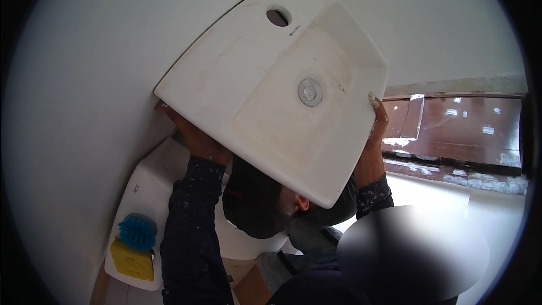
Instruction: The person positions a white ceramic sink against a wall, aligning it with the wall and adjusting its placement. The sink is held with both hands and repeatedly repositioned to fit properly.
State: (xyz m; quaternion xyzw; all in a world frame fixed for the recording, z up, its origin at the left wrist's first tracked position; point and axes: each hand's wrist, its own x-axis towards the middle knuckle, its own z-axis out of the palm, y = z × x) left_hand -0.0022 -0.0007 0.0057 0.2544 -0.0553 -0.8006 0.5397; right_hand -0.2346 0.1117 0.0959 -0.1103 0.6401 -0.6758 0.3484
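Note:
A white ceramic washbasin (271, 96) is held tilted against the white wall (90, 79); it has a tap hole near its top and a metal drain plug (310, 92) in the bowl. My left hand (195, 135) grips under its lower left edge. My right hand (377, 127) clasps its right edge, fingertips on the rim. Both sleeves are dark and paint-spattered. The basin's underside is hidden.
Another person's head in a dark cap (257, 209) is right under the basin. A white toilet cistern (149, 183) stands at the lower left with a blue brush (137, 231) and a yellow sponge (131, 261) on it. A brown, plaster-smeared frame (451, 130) runs along the right.

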